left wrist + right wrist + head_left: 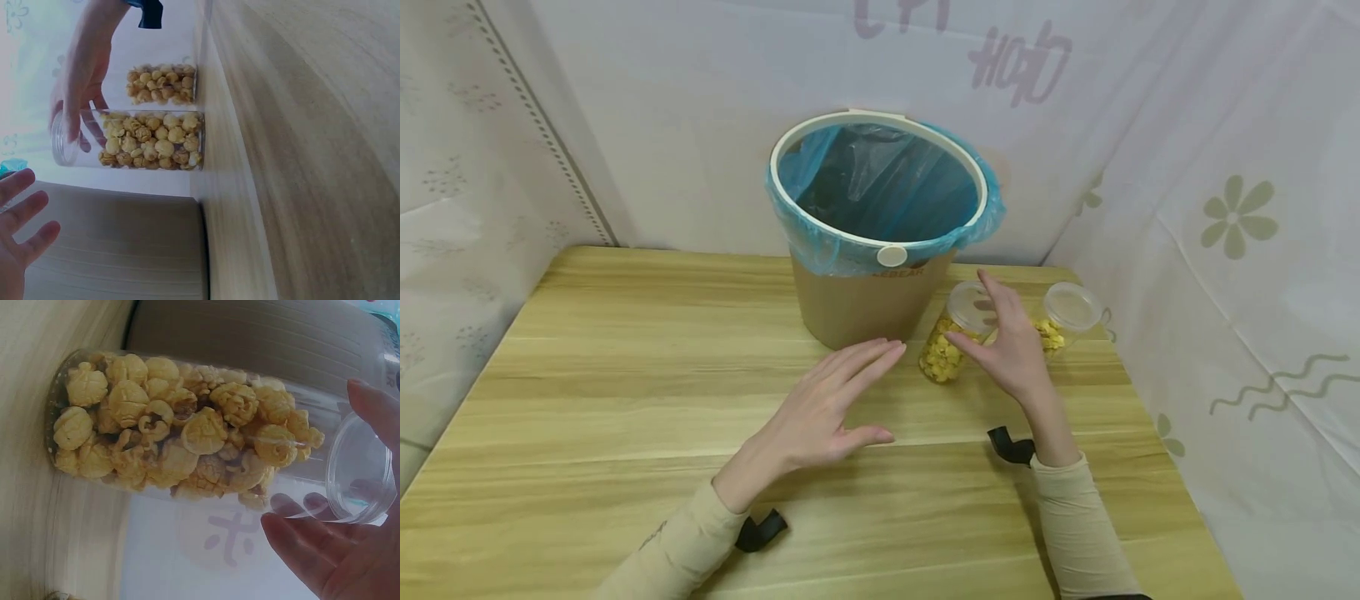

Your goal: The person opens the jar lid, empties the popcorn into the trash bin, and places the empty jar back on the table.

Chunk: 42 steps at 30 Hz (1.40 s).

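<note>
A clear plastic jar of popcorn [942,354] stands upright on the table, beside the bin. My right hand [1018,354] is around its upper part, thumb and fingers spread wide. In the right wrist view, some of the fingers show through the clear wall of this popcorn jar [200,428]; whether they touch it I cannot tell. A second popcorn jar [1051,335] stands behind the right hand, partly hidden. My left hand [823,408] hovers over the table in front of the bin, fingers extended, thumb apart, holding nothing.
A tan waste bin [865,308] with a pale rim and blue bag liner stands at the back of the wooden table [625,375]. Printed white cloth [662,125] hangs behind and at both sides. A black piece [1011,446] is at each wrist.
</note>
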{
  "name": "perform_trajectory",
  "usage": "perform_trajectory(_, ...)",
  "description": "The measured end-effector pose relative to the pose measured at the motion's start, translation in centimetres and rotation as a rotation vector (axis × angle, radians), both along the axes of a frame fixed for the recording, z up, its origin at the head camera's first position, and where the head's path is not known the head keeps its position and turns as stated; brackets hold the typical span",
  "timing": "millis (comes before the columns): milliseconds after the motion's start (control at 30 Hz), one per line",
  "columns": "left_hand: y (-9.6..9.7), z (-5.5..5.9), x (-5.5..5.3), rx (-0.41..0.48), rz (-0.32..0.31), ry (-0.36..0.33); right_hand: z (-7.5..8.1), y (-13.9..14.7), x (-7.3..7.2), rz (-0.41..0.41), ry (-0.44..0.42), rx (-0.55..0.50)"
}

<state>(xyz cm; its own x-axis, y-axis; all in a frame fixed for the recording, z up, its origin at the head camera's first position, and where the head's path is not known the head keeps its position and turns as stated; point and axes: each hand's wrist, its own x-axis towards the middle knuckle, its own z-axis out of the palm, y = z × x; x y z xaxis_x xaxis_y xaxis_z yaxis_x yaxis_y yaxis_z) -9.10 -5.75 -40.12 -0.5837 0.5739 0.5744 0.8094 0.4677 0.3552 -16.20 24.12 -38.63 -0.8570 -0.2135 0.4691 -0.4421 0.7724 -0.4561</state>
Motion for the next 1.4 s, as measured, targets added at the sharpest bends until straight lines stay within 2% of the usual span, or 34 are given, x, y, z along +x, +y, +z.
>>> perform_trajectory(167, 0.1, -0.3, 0.0, -0.027, 0.023, -0.032, 0.4, 0.0, 0.3, 0.015, -0.005, -0.028)
perform_trajectory(567, 0.3, -0.7, -0.2, 0.008, 0.084, -0.062, 2.7, -1.2, 2.5, 0.109, 0.027, -0.160)
perform_trajectory(900, 0.3, -0.6, -0.2, 0.012, 0.119, -0.068, 3.2, -3.2, 4.2, 0.122, 0.046, -0.224)
perform_trajectory(1167, 0.4, -0.5, -0.2, -0.015, 0.138, -0.068, 3.2, -5.2, 5.8, 0.124, -0.018, -0.307)
perform_trajectory(1400, 0.3, -0.4, -0.3, 0.000, 0.133, -0.094, 2.8, -6.5, 6.4, 0.135, -0.099, -0.350)
